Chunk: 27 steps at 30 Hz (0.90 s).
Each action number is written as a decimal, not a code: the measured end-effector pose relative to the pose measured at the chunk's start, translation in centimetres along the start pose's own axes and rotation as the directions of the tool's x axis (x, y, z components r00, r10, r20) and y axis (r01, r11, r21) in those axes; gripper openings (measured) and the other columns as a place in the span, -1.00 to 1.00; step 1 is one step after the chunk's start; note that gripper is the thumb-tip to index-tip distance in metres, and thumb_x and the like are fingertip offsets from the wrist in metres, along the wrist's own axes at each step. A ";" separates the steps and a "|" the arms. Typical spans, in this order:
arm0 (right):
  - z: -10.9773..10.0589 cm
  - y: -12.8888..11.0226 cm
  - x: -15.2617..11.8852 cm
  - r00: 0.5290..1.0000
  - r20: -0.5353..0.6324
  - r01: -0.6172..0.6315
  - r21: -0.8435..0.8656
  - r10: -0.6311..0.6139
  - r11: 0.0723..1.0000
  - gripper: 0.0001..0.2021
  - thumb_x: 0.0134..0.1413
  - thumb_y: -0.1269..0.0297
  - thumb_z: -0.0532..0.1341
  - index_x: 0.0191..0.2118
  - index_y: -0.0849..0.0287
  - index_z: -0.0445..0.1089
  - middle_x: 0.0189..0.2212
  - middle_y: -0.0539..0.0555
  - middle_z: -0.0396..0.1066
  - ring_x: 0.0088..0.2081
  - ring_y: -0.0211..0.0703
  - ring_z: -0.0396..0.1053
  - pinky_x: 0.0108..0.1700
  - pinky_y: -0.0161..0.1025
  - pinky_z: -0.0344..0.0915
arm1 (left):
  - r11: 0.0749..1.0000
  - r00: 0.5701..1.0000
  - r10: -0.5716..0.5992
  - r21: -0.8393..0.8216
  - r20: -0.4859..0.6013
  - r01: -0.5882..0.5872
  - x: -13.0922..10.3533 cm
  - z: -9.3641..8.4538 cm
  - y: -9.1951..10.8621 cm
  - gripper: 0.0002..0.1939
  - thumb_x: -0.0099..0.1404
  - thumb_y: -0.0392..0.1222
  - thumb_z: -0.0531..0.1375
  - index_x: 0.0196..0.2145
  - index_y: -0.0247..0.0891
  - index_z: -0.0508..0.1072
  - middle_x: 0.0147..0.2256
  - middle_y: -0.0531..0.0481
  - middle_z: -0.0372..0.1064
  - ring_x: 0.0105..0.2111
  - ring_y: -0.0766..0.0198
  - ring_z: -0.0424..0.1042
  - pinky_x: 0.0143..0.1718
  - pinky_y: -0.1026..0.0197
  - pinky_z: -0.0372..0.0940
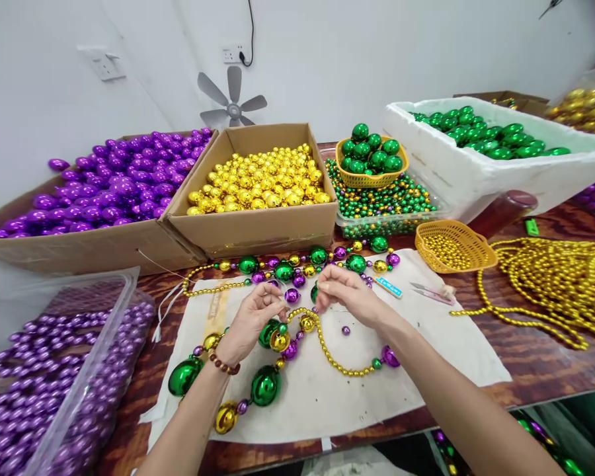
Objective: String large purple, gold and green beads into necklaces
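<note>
My left hand (258,316), with a beaded bracelet on its wrist, is closed in a pinch at the end of a gold bead strand (331,357). That strand curves over the cloth to a small green bead and a purple ball (390,356). My right hand (348,295) is pinched just to the right, apart from the left; a thin clear thread (338,310) shows at its fingers, their tips partly hidden. Below my left hand lies a necklace of large green balls (266,385), gold and purple ones. A loose purple bead (346,330) rests on the white cloth (297,423).
Behind stand cardboard boxes of purple balls (114,188) and gold balls (262,182), and a white foam box (476,178). A bead necklace (283,271) crosses the back of the cloth. Tweezers (434,293), a yellow basket (456,254) and gold strands (555,284) lie right; a purple-bead tub (74,370) left.
</note>
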State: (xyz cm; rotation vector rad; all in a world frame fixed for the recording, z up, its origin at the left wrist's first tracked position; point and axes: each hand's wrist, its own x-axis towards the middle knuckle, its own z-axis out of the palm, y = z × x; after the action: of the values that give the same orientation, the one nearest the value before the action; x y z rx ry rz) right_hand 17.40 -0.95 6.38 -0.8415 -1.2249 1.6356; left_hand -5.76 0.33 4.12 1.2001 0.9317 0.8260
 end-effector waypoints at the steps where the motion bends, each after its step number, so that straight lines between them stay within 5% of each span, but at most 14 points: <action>1: 0.2 -1.2 0.9 0.999 0.031 0.023 -0.061 -0.022 0.998 -0.92 0.21 0.28 0.09 -0.31 0.15 0.23 -0.45 -0.01 0.40 -0.36 -0.22 0.42 -0.26 -0.23 0.33 | 1.000 1.000 -0.009 -0.015 0.021 0.010 0.0 -0.1 0.0 -0.79 0.23 -0.16 0.25 -0.22 -0.21 0.31 -0.52 0.09 0.39 -0.49 0.31 0.40 -0.34 0.23 0.28; 5: 2.3 -3.9 6.0 0.981 0.150 0.181 -0.511 -0.120 0.840 -0.89 0.25 0.38 -0.07 -0.28 0.16 0.16 -0.25 0.12 0.47 -0.19 -0.24 0.43 -0.17 -0.27 0.34 | 0.997 0.996 -0.038 -0.068 0.080 0.043 -0.1 -0.3 0.0 -0.83 0.23 -0.19 0.26 -0.26 -0.25 0.35 -0.51 0.07 0.39 -0.48 0.33 0.39 -0.34 0.25 0.26; 11: 6.3 -2.7 11.9 0.960 0.265 0.262 -0.747 -0.087 0.612 -0.96 0.07 0.44 0.15 -0.36 0.22 0.33 -0.30 0.15 0.50 -0.17 0.00 0.42 -0.05 -0.02 0.23 | 0.992 0.998 -0.036 -0.117 0.044 0.041 -0.4 -0.5 -0.3 -0.88 0.23 -0.22 0.26 -0.36 -0.27 0.36 -0.50 0.08 0.35 -0.47 0.37 0.36 -0.34 0.29 0.23; 14: 5.8 -2.0 11.1 0.965 0.243 0.258 -0.807 -0.099 0.531 -0.87 0.12 0.48 0.10 -0.25 0.28 0.39 -0.13 0.29 0.46 -0.02 0.15 0.34 0.03 0.11 0.10 | 0.983 1.000 -0.029 -0.180 -0.011 0.027 -0.7 -0.7 -0.2 -0.85 0.24 -0.20 0.25 -0.40 -0.25 0.33 -0.51 0.09 0.35 -0.47 0.37 0.35 -0.31 0.28 0.24; 20: 2.6 -0.2 6.0 0.925 0.381 0.315 -0.769 0.002 0.556 -0.83 0.11 0.46 0.19 -0.22 0.13 0.49 -0.29 -0.05 0.54 -0.28 -0.26 0.44 -0.26 -0.38 0.22 | 0.976 0.999 -0.043 -0.214 -0.009 0.040 -1.0 -1.0 -0.4 -0.86 0.23 -0.19 0.26 -0.36 -0.23 0.35 -0.49 0.07 0.38 -0.44 0.35 0.38 -0.30 0.28 0.23; 27: 2.8 -0.2 1.9 0.947 0.298 0.318 -0.811 -0.120 0.492 -0.83 0.17 0.38 0.17 -0.31 0.10 0.53 -0.36 0.00 0.49 -0.26 -0.18 0.37 -0.22 -0.30 0.13 | 0.999 0.998 -0.031 -0.044 -0.045 0.029 -1.2 -1.1 0.7 -0.82 0.17 -0.20 0.30 -0.43 -0.26 0.33 -0.36 0.00 0.40 -0.36 0.30 0.38 -0.26 0.23 0.26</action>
State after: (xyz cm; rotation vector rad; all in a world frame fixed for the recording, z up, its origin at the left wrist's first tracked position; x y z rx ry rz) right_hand 14.29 -0.12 7.35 -1.0348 -2.2723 0.8225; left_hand -7.26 -0.19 4.85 1.1308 0.9626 0.8486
